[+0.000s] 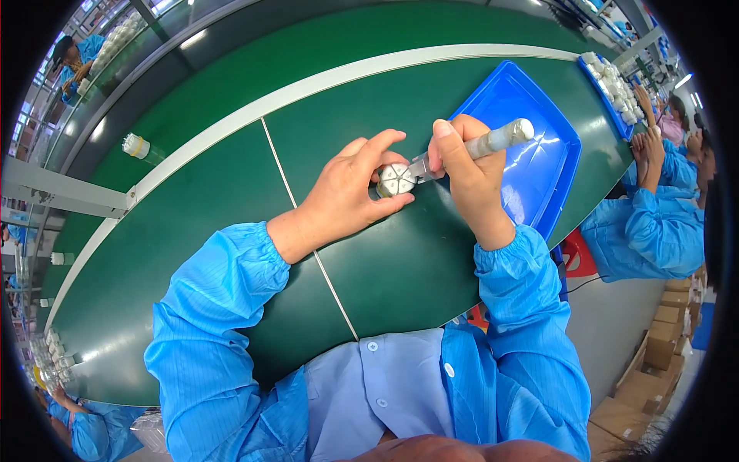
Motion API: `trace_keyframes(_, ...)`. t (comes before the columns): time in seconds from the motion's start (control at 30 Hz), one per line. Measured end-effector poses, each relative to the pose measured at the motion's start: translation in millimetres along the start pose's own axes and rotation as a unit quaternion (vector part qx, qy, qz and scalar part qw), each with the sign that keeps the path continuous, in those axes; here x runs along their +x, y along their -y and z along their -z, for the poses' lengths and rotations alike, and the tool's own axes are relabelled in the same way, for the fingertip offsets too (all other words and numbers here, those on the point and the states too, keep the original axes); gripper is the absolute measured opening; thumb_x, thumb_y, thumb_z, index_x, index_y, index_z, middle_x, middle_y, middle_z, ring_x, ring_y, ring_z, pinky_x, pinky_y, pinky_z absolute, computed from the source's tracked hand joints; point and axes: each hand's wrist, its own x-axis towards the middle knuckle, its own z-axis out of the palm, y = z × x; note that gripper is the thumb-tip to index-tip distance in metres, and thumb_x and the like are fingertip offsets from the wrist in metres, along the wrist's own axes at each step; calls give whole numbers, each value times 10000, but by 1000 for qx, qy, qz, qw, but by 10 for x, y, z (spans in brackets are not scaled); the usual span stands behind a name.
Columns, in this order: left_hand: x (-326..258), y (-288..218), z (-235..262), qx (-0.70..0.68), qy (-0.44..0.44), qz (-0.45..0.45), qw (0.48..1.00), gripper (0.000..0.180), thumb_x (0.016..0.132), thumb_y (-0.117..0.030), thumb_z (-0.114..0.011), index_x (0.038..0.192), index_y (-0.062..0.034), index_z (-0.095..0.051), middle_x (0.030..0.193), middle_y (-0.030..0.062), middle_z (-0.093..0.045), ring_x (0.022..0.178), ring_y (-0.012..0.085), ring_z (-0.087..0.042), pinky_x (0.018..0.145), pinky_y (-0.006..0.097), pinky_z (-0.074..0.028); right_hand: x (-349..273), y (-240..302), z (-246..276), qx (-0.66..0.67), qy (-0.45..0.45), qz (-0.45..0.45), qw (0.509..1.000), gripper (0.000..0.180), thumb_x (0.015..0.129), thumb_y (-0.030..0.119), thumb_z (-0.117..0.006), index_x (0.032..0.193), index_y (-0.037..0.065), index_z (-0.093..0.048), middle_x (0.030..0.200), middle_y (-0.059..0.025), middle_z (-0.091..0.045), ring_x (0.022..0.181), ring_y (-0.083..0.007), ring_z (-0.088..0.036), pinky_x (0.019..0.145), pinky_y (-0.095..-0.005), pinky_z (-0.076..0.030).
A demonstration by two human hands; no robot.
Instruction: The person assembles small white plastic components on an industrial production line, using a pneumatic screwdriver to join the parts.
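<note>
White, round piece with wedge-shaped segments sits over the smooth green tabletop, grasped between the left hand's thumb and fingers. Fingers of the right hand clench a grey, cylindrical-handled tool, its metal end at the piece's right edge. Just beyond lies a blue plastic tray.

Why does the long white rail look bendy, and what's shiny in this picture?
In the head view, the fisheye lens curves the white rail; also in the head view, glare whitens patches inside the blue tray.
</note>
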Motion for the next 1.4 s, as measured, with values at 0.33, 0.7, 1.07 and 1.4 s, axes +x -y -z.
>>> trace_keyframes(0.33,7,32,-15,27,1,-32,999,717,719,-148,-850,1323,-54,-475,1034,103,-689,853,251,-591,720,345,-516,8,30,-32,-42,6,-50,998,347,963,138,-626,647,65,-503,576,14,-532,531,-45,-483,468,-238,-356)
trace_keyframes(0.7,-31,-48,-34,46,-26,-10,999,578,722,-114,-839,1220,-44,-554,1064,105,-661,904,238,-636,776,337,-541,-10,58,32,12,-25,-14,1000,343,975,149,-612,659,82,-497,600,11,-547,543,-45,-469,482,-230,-359)
trace_keyframes(1.07,3,-44,-38,-7,-4,9,1000,637,745,-77,-794,1304,-34,-493,1137,125,-663,1015,246,-646,850,340,-536,14,3,20,-35,9,-21,999,342,973,129,-603,653,80,-493,598,4,-544,547,-47,-478,487,-231,-364)
trace_keyframes(1.4,-36,-76,-61,11,-23,46,999,657,749,-80,-791,1316,-48,-463,1089,121,-662,972,251,-636,807,337,-527,4,19,71,10,-25,-10,1000,339,988,156,-599,676,88,-487,610,2,-553,550,-48,-474,494,-232,-373)
